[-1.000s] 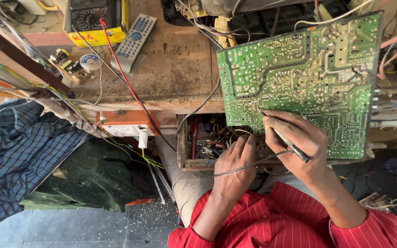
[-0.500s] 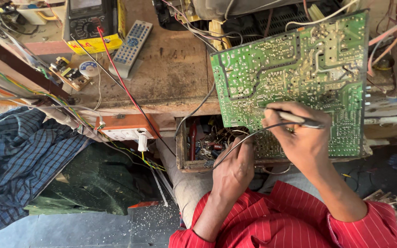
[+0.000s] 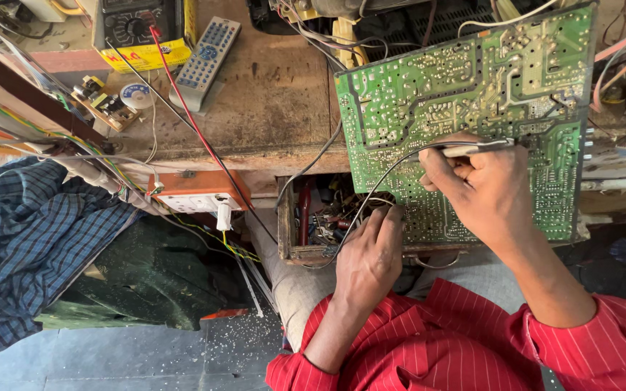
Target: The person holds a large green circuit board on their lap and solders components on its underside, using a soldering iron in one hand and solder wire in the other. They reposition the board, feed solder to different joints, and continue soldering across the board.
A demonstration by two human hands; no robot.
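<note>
Your right hand [image 3: 481, 190] grips a soldering iron [image 3: 472, 148] against the solder side of the green circuit board [image 3: 465, 94] propped at the bench edge, while your left hand [image 3: 371, 255], fingers curled, steadies its lower edge; working one joint demands a steady tip.

A glossy green circuit board [image 3: 465, 108], dotted with dull metal solder, rests on a scuffed, matt wooden bench [image 3: 269, 94]. Nearby lie a grey plastic remote [image 3: 204, 61], checked blue cloth [image 3: 23, 246] and striped red fabric sleeves [image 3: 472, 340].
</note>
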